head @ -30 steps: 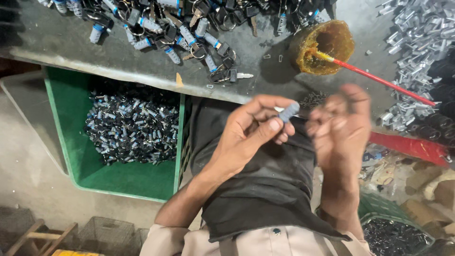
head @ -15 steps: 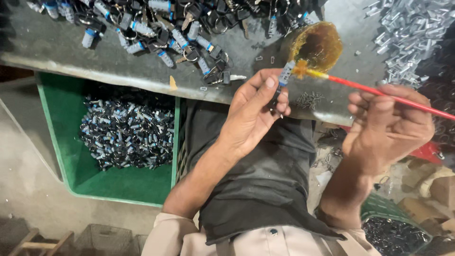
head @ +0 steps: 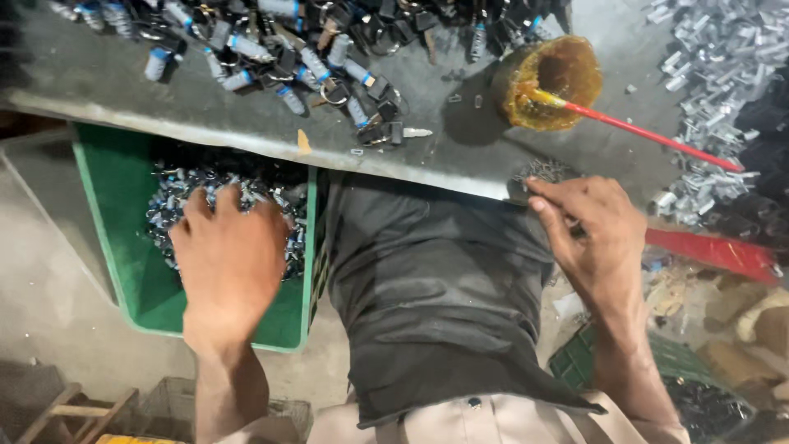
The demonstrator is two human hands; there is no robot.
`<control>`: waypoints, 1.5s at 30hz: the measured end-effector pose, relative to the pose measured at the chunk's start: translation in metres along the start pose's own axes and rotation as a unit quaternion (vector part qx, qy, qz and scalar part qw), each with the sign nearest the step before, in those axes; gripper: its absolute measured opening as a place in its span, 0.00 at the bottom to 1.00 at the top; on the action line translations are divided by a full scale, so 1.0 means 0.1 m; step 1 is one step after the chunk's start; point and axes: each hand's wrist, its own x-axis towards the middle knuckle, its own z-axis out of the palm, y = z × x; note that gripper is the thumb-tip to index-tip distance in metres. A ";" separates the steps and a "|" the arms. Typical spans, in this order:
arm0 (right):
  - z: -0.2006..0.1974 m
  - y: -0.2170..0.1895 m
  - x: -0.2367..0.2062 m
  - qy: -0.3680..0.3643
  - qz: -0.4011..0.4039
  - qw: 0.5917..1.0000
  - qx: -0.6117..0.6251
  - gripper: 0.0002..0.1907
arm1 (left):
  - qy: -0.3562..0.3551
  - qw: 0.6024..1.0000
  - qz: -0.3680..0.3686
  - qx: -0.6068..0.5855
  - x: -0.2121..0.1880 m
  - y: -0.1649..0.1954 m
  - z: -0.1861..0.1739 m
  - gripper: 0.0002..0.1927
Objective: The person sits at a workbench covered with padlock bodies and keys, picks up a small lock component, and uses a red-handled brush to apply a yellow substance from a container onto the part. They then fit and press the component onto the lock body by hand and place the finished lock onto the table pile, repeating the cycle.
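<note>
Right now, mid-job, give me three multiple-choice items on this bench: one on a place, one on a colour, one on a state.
1. Where is the left hand?
A. Over the green crate of small metal parts
B. On the brush
C. Inside the pot

2. What colour is the brush handle?
A. Blue
B. Red
C. White

3. How does the brush stand?
A. Held in the right hand
B. Lying on the floor
C. Resting in the amber pot, unheld

Answers: 1 A, its fingers spread over the parts; 2 B, the handle shows red; 3 C, the right hand is at the bench edge, apart from the brush.
</note>
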 end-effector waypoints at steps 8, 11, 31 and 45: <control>0.20 0.06 -0.07 0.061 0.018 0.997 -0.054 0.13 | 0.122 0.945 -0.071 -0.296 0.83 0.69 -0.02 0.16; 0.23 0.02 -0.02 0.040 0.044 0.998 -0.034 0.12 | 0.133 0.926 -0.069 -0.346 0.97 0.95 0.14 0.15; 0.67 0.18 -0.04 0.113 -0.203 0.965 -0.121 0.25 | 0.151 0.907 -0.025 -0.391 0.80 0.94 0.24 0.27; 0.55 0.33 -0.16 0.171 -0.095 0.976 0.095 0.10 | 0.166 0.918 -0.006 -0.360 0.75 0.97 0.28 0.23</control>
